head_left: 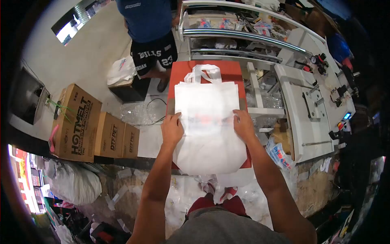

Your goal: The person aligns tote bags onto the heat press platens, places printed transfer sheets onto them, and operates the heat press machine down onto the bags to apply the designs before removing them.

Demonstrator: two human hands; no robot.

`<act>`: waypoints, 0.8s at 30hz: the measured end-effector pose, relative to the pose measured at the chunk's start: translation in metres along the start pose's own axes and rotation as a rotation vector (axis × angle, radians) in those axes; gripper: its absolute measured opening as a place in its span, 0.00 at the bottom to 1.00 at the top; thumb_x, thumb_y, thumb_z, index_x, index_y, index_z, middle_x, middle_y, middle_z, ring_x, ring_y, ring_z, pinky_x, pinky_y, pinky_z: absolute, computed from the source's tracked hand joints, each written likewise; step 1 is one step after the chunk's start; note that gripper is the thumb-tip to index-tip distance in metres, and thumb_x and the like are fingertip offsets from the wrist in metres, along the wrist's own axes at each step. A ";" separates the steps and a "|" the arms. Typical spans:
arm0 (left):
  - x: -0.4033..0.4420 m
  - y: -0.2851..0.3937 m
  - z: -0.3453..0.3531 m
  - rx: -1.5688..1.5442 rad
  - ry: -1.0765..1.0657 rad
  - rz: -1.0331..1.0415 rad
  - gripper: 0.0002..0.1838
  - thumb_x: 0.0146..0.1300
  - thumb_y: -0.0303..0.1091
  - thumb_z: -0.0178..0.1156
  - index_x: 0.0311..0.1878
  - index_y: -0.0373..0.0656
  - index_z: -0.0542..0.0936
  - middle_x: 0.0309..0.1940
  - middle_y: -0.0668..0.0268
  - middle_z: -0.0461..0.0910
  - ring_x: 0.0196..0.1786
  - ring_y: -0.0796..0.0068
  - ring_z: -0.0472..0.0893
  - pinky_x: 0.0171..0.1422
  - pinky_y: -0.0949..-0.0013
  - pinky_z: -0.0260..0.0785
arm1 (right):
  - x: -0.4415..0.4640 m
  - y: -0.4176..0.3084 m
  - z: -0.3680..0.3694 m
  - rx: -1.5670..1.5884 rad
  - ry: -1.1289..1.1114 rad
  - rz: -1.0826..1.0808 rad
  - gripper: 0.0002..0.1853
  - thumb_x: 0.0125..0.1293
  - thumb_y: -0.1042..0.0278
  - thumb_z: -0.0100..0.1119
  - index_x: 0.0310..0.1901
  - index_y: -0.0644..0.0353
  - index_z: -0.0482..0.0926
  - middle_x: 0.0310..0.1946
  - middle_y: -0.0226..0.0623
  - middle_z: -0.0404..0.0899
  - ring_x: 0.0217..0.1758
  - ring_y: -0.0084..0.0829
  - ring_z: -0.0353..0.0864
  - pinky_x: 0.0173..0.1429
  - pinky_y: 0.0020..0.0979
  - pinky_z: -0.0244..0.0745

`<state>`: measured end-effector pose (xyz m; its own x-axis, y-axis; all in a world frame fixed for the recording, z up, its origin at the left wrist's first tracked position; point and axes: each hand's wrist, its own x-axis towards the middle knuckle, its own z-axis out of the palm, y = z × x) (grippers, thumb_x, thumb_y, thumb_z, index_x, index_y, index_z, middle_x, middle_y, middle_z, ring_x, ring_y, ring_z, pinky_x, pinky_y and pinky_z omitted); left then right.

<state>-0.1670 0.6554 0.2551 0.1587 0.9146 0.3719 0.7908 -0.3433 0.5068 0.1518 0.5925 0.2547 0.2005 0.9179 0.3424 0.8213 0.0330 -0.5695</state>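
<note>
A white tote bag (209, 156) lies flat on a red pad (172, 83), its handles (201, 73) pointing away from me. Over the bag's upper part is a white sheet (207, 97), with a faint reddish and bluish print showing through its lower half. My left hand (172, 128) has its fingers closed at the sheet's left edge. On the opposite side, my right hand (244, 125) pinches the right edge at about the same height. Whether the fingers also catch the bag's fabric underneath, I cannot tell.
White press machinery (308, 118) with metal rails (243, 34) stands right and behind. Cardboard boxes (81, 122) are at left. Another person (148, 40) stands beyond, near white bags (122, 71) on a black box. A printed plastic bag (278, 153) hangs at right.
</note>
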 end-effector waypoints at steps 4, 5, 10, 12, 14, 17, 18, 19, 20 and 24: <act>0.025 0.050 -0.068 -0.259 0.068 0.012 0.26 0.58 0.15 0.51 0.58 0.45 0.82 0.42 0.52 0.73 0.46 0.52 0.76 0.53 0.59 0.70 | 0.017 -0.047 -0.052 0.085 0.144 -0.100 0.15 0.66 0.77 0.53 0.52 0.59 0.82 0.39 0.47 0.79 0.45 0.48 0.78 0.52 0.42 0.73; 0.030 0.066 -0.098 -0.287 0.129 0.070 0.27 0.57 0.14 0.50 0.59 0.45 0.81 0.42 0.52 0.72 0.45 0.54 0.76 0.53 0.60 0.69 | 0.022 -0.072 -0.082 0.176 0.154 -0.077 0.16 0.65 0.80 0.52 0.52 0.60 0.82 0.37 0.47 0.78 0.42 0.47 0.77 0.49 0.42 0.73; 0.040 0.108 -0.189 -0.225 0.527 0.284 0.28 0.56 0.17 0.47 0.59 0.43 0.82 0.43 0.56 0.74 0.46 0.60 0.74 0.51 0.64 0.68 | 0.027 -0.150 -0.189 0.193 0.446 -0.286 0.18 0.64 0.82 0.51 0.53 0.60 0.83 0.32 0.45 0.75 0.35 0.41 0.75 0.43 0.35 0.71; 0.055 0.091 -0.161 -0.149 0.371 0.233 0.26 0.59 0.21 0.50 0.60 0.44 0.82 0.45 0.53 0.75 0.45 0.56 0.76 0.51 0.60 0.70 | 0.045 -0.130 -0.161 0.214 0.357 -0.201 0.19 0.64 0.81 0.50 0.54 0.59 0.83 0.32 0.46 0.76 0.35 0.43 0.76 0.42 0.38 0.72; 0.056 0.038 -0.078 -0.083 0.090 0.119 0.25 0.62 0.25 0.52 0.63 0.47 0.80 0.47 0.50 0.75 0.47 0.50 0.78 0.53 0.55 0.72 | 0.050 -0.062 -0.083 0.116 0.183 -0.113 0.19 0.64 0.79 0.51 0.55 0.58 0.83 0.34 0.49 0.77 0.36 0.47 0.78 0.43 0.44 0.74; 0.021 0.001 -0.006 0.115 -0.317 -0.158 0.26 0.65 0.26 0.54 0.68 0.51 0.75 0.49 0.51 0.75 0.52 0.47 0.79 0.56 0.50 0.74 | 0.021 0.014 0.003 -0.111 -0.127 -0.068 0.17 0.66 0.74 0.53 0.55 0.58 0.83 0.38 0.52 0.80 0.42 0.53 0.79 0.50 0.51 0.74; 0.023 0.005 -0.005 0.115 -0.308 -0.150 0.26 0.65 0.26 0.54 0.68 0.51 0.75 0.49 0.51 0.75 0.52 0.47 0.79 0.56 0.50 0.74 | 0.020 0.012 0.004 -0.112 -0.115 -0.072 0.17 0.66 0.74 0.53 0.55 0.58 0.83 0.38 0.52 0.80 0.42 0.53 0.79 0.50 0.51 0.74; 0.021 0.006 -0.005 0.147 -0.274 -0.140 0.27 0.64 0.27 0.55 0.68 0.52 0.74 0.49 0.51 0.75 0.52 0.48 0.79 0.56 0.51 0.75 | 0.016 0.010 0.008 -0.118 -0.054 -0.056 0.17 0.66 0.73 0.54 0.55 0.59 0.83 0.39 0.52 0.80 0.43 0.53 0.78 0.52 0.50 0.73; 0.015 0.006 -0.004 0.180 -0.251 -0.137 0.28 0.64 0.28 0.56 0.69 0.52 0.74 0.48 0.52 0.75 0.51 0.49 0.79 0.55 0.52 0.75 | 0.009 0.009 0.011 -0.124 -0.004 -0.035 0.17 0.66 0.73 0.54 0.55 0.59 0.82 0.39 0.51 0.80 0.45 0.53 0.78 0.53 0.50 0.73; 0.018 -0.004 0.001 0.164 -0.188 -0.067 0.27 0.64 0.29 0.58 0.68 0.52 0.75 0.47 0.54 0.75 0.52 0.50 0.78 0.55 0.53 0.75 | 0.008 0.011 0.014 -0.077 0.051 -0.044 0.15 0.65 0.73 0.56 0.53 0.59 0.82 0.38 0.50 0.79 0.46 0.52 0.77 0.55 0.49 0.72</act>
<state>-0.1668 0.6738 0.2589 0.1975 0.9630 0.1833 0.8862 -0.2554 0.3866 0.1544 0.6055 0.2406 0.1891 0.8948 0.4044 0.8680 0.0403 -0.4950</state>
